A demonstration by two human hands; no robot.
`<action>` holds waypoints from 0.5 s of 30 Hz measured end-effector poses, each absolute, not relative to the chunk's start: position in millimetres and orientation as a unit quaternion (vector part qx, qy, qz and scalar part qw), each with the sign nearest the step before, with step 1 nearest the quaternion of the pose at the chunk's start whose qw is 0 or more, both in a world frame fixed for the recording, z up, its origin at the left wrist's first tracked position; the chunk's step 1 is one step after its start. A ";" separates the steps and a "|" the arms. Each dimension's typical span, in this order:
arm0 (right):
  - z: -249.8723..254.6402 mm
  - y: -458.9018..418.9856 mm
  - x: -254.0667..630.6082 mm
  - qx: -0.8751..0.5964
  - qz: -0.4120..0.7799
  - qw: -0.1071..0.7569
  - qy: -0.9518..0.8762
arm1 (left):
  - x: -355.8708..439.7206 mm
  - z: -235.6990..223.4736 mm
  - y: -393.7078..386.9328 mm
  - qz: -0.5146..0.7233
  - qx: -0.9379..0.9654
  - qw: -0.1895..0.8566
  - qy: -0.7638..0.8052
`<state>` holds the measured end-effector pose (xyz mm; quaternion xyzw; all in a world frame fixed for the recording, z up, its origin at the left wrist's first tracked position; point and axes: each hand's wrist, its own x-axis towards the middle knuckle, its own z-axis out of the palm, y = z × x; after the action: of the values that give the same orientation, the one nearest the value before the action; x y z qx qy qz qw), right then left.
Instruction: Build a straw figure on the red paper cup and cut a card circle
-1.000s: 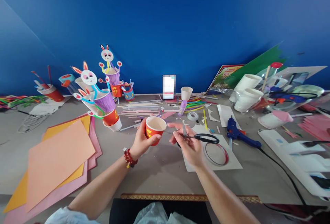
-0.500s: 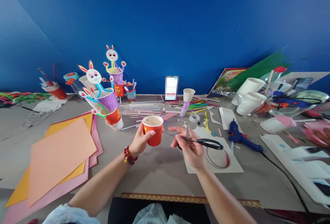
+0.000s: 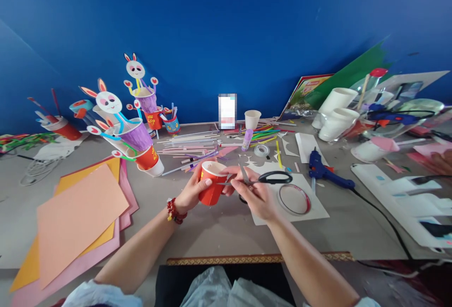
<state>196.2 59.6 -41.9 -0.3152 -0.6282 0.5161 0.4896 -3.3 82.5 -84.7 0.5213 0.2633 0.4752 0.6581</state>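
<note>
My left hand (image 3: 192, 193) is wrapped round a red paper cup (image 3: 211, 194) with a white inside, its thumb across the front. My right hand (image 3: 254, 196) grips a pair of scissors (image 3: 275, 177) with black handles, the blades spread apart. One blade reaches the side of the cup; whether it cuts into the wall I cannot tell. The right fingertips are at or near the cup's right side. Beneath and beside my right hand lie a white sheet (image 3: 310, 210) and a round ring (image 3: 294, 199) with a red part.
Rabbit-topped cup figures (image 3: 136, 137) stand at left, behind stacked coloured paper (image 3: 83, 217). Straws (image 3: 190, 142), a white cup (image 3: 252, 118), tape (image 3: 262, 150) and a phone (image 3: 227, 111) are at the back. Right: blue glue gun (image 3: 328, 173), power strip (image 3: 406, 203), another person's hand (image 3: 443, 160).
My right hand has brought the scissors left, up against the cup. The cup has tilted a little in my left hand. The camera view has shifted slightly.
</note>
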 end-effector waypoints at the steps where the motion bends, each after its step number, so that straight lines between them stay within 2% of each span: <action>1: -41.0 61.1 197.3 -0.320 0.525 0.488 -0.620 | -3.0 -84.1 82.4 0.471 0.532 0.653 0.262; 3: -39.1 64.3 199.2 -0.337 0.536 0.479 -0.608 | -3.4 -80.1 83.1 0.484 0.577 0.601 0.266; 6: -36.2 68.2 200.4 -0.350 0.570 0.452 -0.591 | -8.1 -68.0 87.3 0.502 0.713 0.416 0.259; 8: -34.8 69.6 199.8 -0.341 0.596 0.448 -0.572 | -12.2 -60.3 90.5 0.465 0.780 0.346 0.235; 11: -34.6 70.0 198.9 -0.317 0.616 0.473 -0.545 | -15.3 -56.5 92.3 0.429 0.788 0.386 0.213; 15: -37.2 68.3 199.8 -0.324 0.577 0.529 -0.532 | -12.9 -61.7 89.3 0.462 0.706 0.470 0.259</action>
<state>199.8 68.3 -37.2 -0.3240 -0.5317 0.5767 0.5290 -12.9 89.3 -61.7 0.7062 0.2589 0.4615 0.4703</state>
